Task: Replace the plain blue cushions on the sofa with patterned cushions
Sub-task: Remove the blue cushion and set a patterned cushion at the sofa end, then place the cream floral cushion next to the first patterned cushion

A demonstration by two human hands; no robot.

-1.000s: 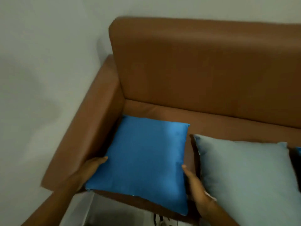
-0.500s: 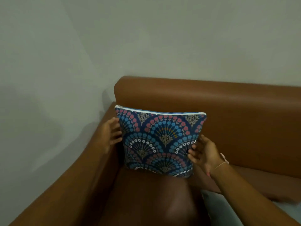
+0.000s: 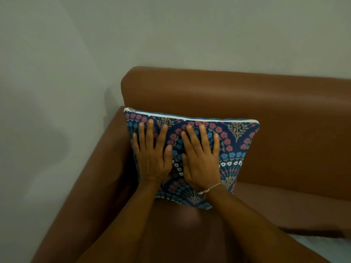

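Note:
A patterned cushion (image 3: 234,147), dark blue with red, blue and white flowers and a white zip edge on top, stands upright in the left corner of the brown sofa (image 3: 247,95), leaning on the backrest. My left hand (image 3: 152,156) and my right hand (image 3: 201,160) lie flat on its front side by side, fingers spread and pointing up. Neither hand grips anything. A thin bracelet sits on my right wrist. No plain blue cushion shows in this view.
The sofa's left armrest (image 3: 98,177) runs along a pale wall (image 3: 57,92). The corner of a pale grey-blue cushion (image 3: 322,247) lies on the seat at the bottom right.
The cushion, plain blue side up and flat on the seat a second ago, now stands with its patterned side out. My hands moved from its side edges onto its front, pressing flat.

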